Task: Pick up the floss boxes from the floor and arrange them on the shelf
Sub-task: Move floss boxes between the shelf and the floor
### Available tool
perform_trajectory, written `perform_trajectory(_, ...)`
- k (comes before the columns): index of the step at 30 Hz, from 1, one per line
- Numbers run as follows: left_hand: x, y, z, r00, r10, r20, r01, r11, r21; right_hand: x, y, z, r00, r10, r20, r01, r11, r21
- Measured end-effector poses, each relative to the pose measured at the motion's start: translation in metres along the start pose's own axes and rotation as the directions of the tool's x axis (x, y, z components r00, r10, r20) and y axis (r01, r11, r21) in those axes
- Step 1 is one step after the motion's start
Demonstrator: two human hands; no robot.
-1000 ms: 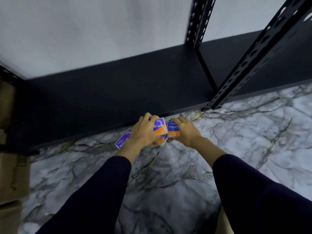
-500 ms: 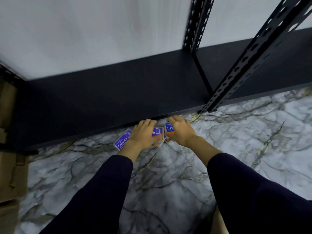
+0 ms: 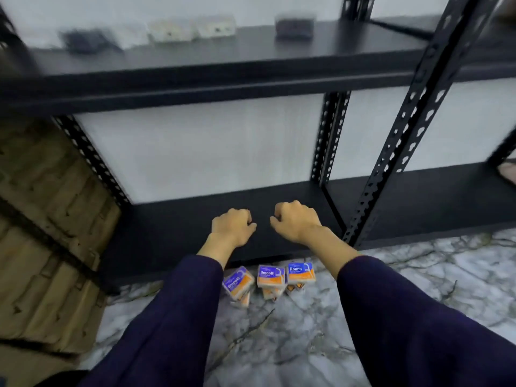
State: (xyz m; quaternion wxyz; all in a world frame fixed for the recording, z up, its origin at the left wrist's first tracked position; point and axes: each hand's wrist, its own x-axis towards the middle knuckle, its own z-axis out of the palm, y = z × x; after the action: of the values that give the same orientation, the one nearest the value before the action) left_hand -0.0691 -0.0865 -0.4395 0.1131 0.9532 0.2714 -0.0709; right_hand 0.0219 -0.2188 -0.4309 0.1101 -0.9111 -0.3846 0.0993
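1. Shelf (image 3: pixel 279 196): black metal rack with perforated uprights; lower board just above the floor, upper board across the top of view.
2. Floor (image 3: pixel 279 344): grey-veined marble.
3. Cartons (image 3: pixel 42 247): brown, strapped, standing left of the shelf.
4. Sleeves (image 3: pixel 167 325): dark, both forearms reaching forward.
5. Left hand (image 3: pixel 231 226): over the lower board's front part, fingers curled under, nothing seen in its grip.
6. Right hand (image 3: pixel 296 220): just beside the left, apart from it, fingers likewise curled on nothing visible.
7. Floss boxes (image 3: pixel 270 277): purple-and-orange packs in a small cluster on the floor, against the shelf's front edge, below and nearer than both hands, between the forearms; not touched. More packs lie partly hidden beneath the top three.
8. Upper-board items (image 3: pixel 192 30): blurred pale and dark small boxes; cannot tell what.
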Motion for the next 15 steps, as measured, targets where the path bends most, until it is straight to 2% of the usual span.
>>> perform_trajectory(7,-0.055,0.005,-0.124,0.984,-0.056,-0.171,0.061,0.998,0.025,-0.026,-0.065,-0.116,0.998,-0.015,-0.057,0.009,0.994,-0.11)
perform_trajectory(15,-0.089,0.029,-0.227,0.939,-0.049,-0.34,0.053,0.999,0.004,-0.048,-0.113,-0.218,0.982,-0.048,-0.184,0.028,0.993,-0.111)
